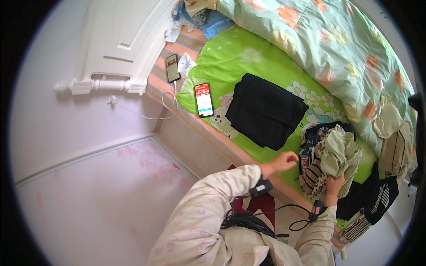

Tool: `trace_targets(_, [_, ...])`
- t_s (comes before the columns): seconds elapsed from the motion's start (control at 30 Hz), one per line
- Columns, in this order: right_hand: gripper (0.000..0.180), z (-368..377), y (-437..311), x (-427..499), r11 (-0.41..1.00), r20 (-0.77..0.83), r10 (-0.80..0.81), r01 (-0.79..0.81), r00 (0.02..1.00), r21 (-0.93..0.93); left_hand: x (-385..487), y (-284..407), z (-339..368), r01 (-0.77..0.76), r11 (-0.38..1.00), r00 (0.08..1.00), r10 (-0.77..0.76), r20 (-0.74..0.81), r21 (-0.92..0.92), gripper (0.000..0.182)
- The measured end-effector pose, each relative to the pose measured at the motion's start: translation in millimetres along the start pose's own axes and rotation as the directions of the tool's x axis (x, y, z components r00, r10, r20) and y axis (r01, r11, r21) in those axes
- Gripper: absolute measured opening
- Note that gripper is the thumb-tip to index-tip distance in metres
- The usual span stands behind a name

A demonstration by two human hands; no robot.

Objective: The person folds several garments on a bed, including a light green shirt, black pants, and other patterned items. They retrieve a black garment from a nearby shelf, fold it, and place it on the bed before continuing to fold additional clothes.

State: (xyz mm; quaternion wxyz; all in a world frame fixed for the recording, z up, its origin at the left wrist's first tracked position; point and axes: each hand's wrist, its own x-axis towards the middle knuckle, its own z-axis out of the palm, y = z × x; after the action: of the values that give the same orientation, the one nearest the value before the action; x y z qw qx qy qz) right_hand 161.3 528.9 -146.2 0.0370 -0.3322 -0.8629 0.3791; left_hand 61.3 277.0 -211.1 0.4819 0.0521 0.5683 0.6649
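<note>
My right hand [334,185] grips the lower edge of a crumpled pale green garment [340,149]. This garment lies on a heap of clothes, with a striped beige garment [312,166] and dark patterned fabric [311,139] showing at its left side. My left hand [280,163] hovers over the bed's near edge, left of the heap, with loosely curled fingers and nothing visible in them. Beyond it, a black folded cloth [267,111] lies flat on the green cartoon-print sheet [248,55].
A lit smartphone [203,100] and a second phone [172,68] on a white charging cable [175,96] lie left, beside a white tissue [186,65]. A floral quilt [332,43] covers the far side. Dark clothes [376,196] hang at the right edge. Black cables [289,206] link my wrists.
</note>
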Motion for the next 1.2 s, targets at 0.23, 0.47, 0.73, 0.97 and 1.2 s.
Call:
trace_targets(0.23, [0.040, -38, 47, 3, 0.971, 0.008, -0.055, 0.051, 0.998, 0.234, 45, -15, 100, 0.027, 0.984, 0.996, -0.011, -0.088, 0.178, 0.047])
trace_targets(0.47, [0.056, -45, 131, 13, 0.907, 0.142, 0.129, -0.175, 0.981, 0.383, 36, -6, 130, 0.164, 0.975, 0.986, -0.158, -0.051, 0.150, 0.052])
trace_targets(0.73, [0.052, -49, 193, 2, 0.743, 0.261, 0.252, -0.359, 0.932, 0.565, 17, 12, 162, 0.211, 0.949, 0.918, -0.110, -0.381, 0.234, 0.061])
trace_targets(0.97, [0.034, -57, 196, -17, 0.766, 0.197, 0.406, -0.450, 0.892, 0.459, 35, -28, 161, -0.007, 0.980, 0.886, 0.099, -0.453, 0.200, 0.049])
trace_targets(1.2, [0.045, -65, 157, -17, 0.463, 0.201, 0.386, -0.378, 0.900, 0.802, 32, -49, 149, 0.012, 1.000, 0.925, -0.003, -0.380, 0.021, 0.040])
